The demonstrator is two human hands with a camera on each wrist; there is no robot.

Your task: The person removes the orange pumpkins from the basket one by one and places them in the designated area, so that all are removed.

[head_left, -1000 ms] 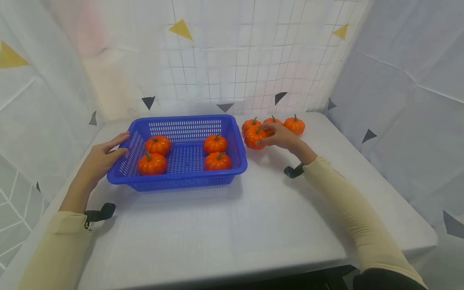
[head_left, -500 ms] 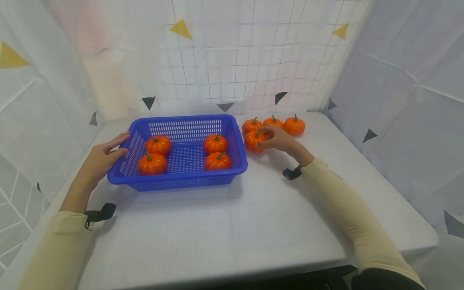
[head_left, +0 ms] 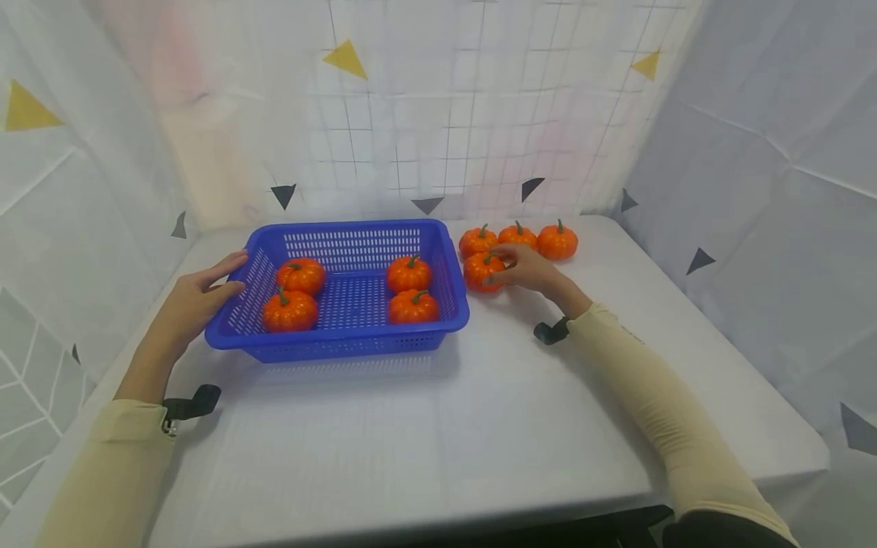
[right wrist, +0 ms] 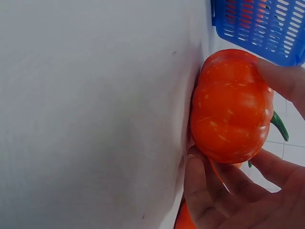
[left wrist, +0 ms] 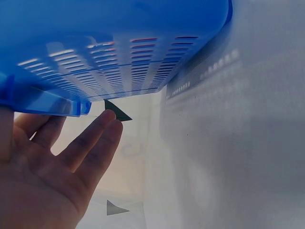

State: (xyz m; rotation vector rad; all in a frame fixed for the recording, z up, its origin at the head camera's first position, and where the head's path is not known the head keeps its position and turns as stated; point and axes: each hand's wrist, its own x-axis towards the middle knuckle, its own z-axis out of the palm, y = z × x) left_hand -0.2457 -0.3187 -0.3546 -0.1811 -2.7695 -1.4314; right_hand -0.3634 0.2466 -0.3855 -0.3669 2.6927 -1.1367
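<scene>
My right hand holds a small orange pumpkin at the table, just right of the basket. In the right wrist view the thumb lies on one side of this pumpkin and the fingers on the other; its green stem shows. At the left, my left hand touches the rim of a blue plastic basket. The left wrist view shows that hand with fairly straight fingers at the rim; some fingertips are hidden behind it. Two pumpkins sit in the basket's left end and two more pumpkins in its right end.
Behind the held pumpkin stand three others: a left pumpkin, a middle pumpkin and a right pumpkin. A white cloth covers the table. White sheets with triangles close off the back and sides.
My right hand has brought the pumpkin slightly nearer and lower, away from the pumpkins behind it. The left hand and the basket have stayed in place.
</scene>
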